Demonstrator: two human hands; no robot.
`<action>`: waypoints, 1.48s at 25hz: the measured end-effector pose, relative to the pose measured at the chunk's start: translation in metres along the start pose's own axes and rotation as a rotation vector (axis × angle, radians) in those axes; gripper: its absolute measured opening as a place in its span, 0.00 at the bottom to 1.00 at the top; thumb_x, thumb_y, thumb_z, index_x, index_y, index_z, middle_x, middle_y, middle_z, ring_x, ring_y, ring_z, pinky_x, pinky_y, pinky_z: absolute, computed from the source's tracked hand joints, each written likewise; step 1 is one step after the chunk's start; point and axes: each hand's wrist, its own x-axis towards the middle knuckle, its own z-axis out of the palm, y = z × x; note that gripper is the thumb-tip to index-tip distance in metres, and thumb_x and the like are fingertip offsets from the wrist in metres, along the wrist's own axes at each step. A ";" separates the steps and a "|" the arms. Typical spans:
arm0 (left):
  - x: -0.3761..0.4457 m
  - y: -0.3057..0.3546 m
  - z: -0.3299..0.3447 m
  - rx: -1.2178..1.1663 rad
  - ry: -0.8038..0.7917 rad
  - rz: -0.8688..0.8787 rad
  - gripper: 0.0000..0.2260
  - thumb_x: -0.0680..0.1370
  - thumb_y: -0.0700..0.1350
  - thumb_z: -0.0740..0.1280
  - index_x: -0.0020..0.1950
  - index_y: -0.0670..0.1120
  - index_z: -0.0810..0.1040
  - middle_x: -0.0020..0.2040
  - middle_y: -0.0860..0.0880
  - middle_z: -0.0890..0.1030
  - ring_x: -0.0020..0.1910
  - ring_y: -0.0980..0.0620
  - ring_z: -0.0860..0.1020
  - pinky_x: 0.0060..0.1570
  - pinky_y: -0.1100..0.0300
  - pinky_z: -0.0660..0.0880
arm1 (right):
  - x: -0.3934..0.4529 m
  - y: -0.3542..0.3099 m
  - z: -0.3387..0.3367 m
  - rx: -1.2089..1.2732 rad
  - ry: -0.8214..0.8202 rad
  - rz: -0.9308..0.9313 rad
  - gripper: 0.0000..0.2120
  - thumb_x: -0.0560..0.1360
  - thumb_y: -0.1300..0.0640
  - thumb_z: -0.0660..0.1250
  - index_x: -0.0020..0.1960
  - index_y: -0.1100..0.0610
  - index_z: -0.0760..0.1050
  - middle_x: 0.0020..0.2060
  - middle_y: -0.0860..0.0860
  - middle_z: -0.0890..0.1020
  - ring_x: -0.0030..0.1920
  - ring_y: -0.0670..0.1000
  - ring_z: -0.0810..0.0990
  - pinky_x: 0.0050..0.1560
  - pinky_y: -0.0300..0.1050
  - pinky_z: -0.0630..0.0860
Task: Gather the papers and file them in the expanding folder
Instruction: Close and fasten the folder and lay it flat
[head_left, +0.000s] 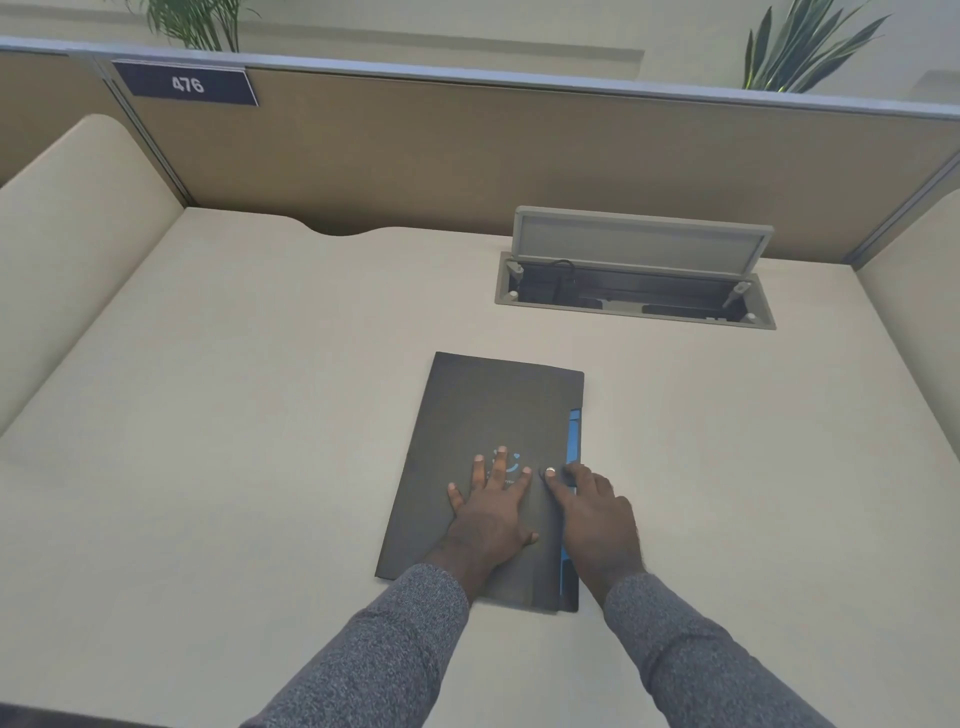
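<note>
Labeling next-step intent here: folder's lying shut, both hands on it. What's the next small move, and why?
Probably lift the cover open at its right edge. The left hand lies flat on the dark folder, pinning it to the desk, while the right hand has fingertips at the right edge, where the blue inner layer shows. No loose papers are in view, so opening seems to come first.

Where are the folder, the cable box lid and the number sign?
expanding folder (483, 410): head view, bare front cover.
cable box lid (639, 240): head view, raised flap's middle.
number sign (186, 84): head view, on the digits.
</note>
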 end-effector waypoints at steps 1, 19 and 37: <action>0.000 0.000 0.000 -0.003 0.001 0.000 0.41 0.73 0.58 0.70 0.78 0.59 0.49 0.79 0.53 0.34 0.77 0.45 0.35 0.70 0.31 0.42 | 0.001 0.000 0.000 -0.014 -0.006 -0.004 0.35 0.75 0.62 0.64 0.79 0.47 0.59 0.76 0.52 0.63 0.71 0.56 0.66 0.55 0.48 0.72; -0.075 -0.094 -0.016 -0.365 0.417 -0.461 0.12 0.76 0.46 0.61 0.57 0.47 0.78 0.57 0.44 0.73 0.56 0.42 0.74 0.52 0.50 0.74 | -0.029 -0.025 -0.008 0.799 -0.146 0.579 0.12 0.71 0.54 0.62 0.52 0.53 0.78 0.51 0.55 0.77 0.49 0.58 0.79 0.49 0.50 0.78; -0.050 -0.206 -0.080 -0.607 0.615 -0.524 0.05 0.69 0.46 0.65 0.42 0.49 0.79 0.39 0.49 0.79 0.37 0.45 0.74 0.38 0.58 0.69 | 0.032 -0.118 -0.031 1.224 -0.231 0.283 0.17 0.73 0.62 0.65 0.49 0.39 0.74 0.47 0.31 0.78 0.39 0.24 0.77 0.43 0.31 0.71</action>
